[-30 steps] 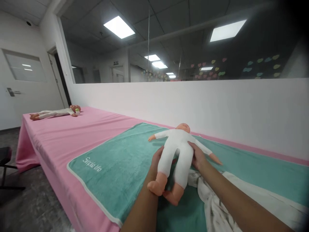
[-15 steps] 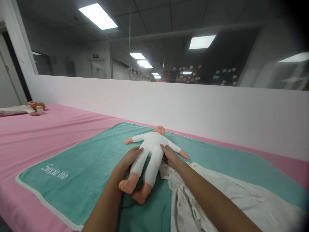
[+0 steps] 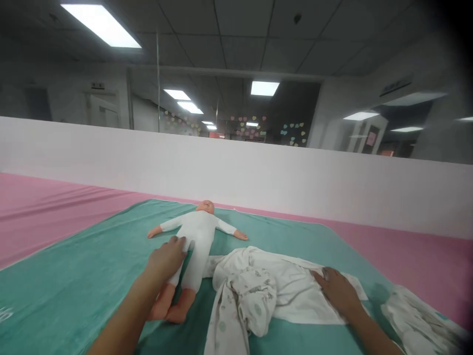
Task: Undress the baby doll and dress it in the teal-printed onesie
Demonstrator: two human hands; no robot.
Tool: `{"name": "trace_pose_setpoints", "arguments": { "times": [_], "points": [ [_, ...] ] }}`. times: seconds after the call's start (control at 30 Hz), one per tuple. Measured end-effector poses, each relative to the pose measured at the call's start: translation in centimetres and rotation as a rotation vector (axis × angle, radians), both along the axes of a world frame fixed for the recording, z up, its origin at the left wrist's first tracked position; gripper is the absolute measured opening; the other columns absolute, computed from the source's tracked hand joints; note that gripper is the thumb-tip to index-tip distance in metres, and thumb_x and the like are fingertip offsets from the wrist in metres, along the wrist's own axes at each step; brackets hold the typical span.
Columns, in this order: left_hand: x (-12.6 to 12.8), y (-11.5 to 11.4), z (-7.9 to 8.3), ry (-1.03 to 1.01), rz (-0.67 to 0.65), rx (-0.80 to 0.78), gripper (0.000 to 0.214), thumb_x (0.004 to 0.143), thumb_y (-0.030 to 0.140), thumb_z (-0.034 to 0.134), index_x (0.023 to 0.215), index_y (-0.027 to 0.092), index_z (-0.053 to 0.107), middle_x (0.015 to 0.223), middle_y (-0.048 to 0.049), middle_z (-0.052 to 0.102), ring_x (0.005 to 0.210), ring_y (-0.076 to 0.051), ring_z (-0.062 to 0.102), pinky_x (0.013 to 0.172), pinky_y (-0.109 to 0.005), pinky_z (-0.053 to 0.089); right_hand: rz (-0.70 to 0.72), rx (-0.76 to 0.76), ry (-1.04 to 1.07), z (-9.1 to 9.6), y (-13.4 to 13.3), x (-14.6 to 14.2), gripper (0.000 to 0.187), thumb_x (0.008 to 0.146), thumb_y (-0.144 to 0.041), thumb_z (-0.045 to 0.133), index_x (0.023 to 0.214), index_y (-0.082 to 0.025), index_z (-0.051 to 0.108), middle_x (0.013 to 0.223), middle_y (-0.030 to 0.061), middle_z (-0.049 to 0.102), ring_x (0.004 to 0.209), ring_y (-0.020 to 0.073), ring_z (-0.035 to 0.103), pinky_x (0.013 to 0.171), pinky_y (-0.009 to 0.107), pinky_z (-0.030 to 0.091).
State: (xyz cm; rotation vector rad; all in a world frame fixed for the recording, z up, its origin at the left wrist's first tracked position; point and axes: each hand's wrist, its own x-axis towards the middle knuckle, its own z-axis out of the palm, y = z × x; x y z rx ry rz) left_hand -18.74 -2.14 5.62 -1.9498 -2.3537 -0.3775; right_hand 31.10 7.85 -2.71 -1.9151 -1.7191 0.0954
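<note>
A baby doll in a white bodysuit lies on its back on the teal blanket, arms spread and bare feet towards me. My left hand rests on the doll's thigh at the left side, its fingers laid over the white cloth and not closed round the leg. To the right of the doll is a white baby garment with a small print, part of it bunched up. My right hand is at the far right part of this garment, thumb and fingers bent onto the fabric near its upper edge.
Another crumpled white cloth lies at the lower right. Pink sheeting runs under the blanket. Behind it stands a low white wall with dark glass above, reflecting ceiling lights.
My view has turned right. My right hand has left the doll's side and moved right onto the white garment. The left hand stays at the doll's thigh.
</note>
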Motion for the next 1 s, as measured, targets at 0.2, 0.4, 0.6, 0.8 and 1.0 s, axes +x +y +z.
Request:
{"name": "trace_pose_setpoints", "arguments": {
  "times": [0.2,0.4,0.6,0.8,1.0],
  "points": [
    [4.8,-0.3,-0.2,0.226,-0.125,0.144,0.042,0.083,0.008,0.032,0.119,0.014,0.053,0.131,-0.0151,0.047,0.116,-0.032,0.046,0.09,-0.044,0.038,0.133,-0.012,0.088,0.5,-0.7,-1.4,0.029,0.086,-0.041,0.033,0.086,-0.021,0.054,0.081,0.0058,0.063,0.069,0.0214,0.059,0.062,0.033,0.041],
    [11.0,0.8,-2.8,-0.023,-0.38,0.132,0.05,0.088,0.037,0.038,0.134,0.017,0.04,0.139,-0.0105,0.042,0.126,-0.027,0.04,0.1,-0.039,0.035,0.413,0.019,1.024,4.0,-4.2,-4.6,0.031,0.081,-0.05,0.049,0.092,-0.022,0.053,0.081,0.0015,0.063,0.069,0.0179,0.058,0.063,0.029,0.045],
    [11.7,1.2,-5.3,-0.308,-0.388,0.058,0.055,0.087,0.046,0.039,0.136,0.021,0.037,0.134,-0.0092,0.047,0.123,-0.025,0.044,0.1,-0.038,0.036,1.063,-0.148,0.642,5.1,-11.1,-12.3,0.032,0.082,-0.043,0.054,0.106,-0.024,0.063,0.127,0.0046,0.055,0.116,0.0273,0.048,0.099,0.042,0.034],
    [12.9,1.3,-6.0,-0.587,-0.39,-0.001,0.054,0.083,0.048,0.047,0.13,0.022,0.043,0.126,-0.008,0.055,0.117,-0.024,0.05,0.098,-0.037,0.04,0.694,-0.07,0.171,2.7,-9.6,-12.5,0.075,0.075,-0.051,0.056,0.141,-0.026,0.03,0.15,0.0037,0.023,0.137,0.0294,0.013,0.11,0.046,0.008],
    [14.9,-0.2,-4.9,-0.642,-0.561,0.029,0.034,0.084,0.028,0.047,0.117,0.024,0.054,0.121,-0.0047,0.058,0.113,-0.022,0.052,0.098,-0.036,0.041,0.585,-0.095,0.223,2.4,-7.9,-11.5,0.063,0.067,-0.045,0.064,0.125,-0.023,0.048,0.123,0.0089,0.055,0.113,0.0282,0.046,0.095,0.042,0.031]
  ]
}}
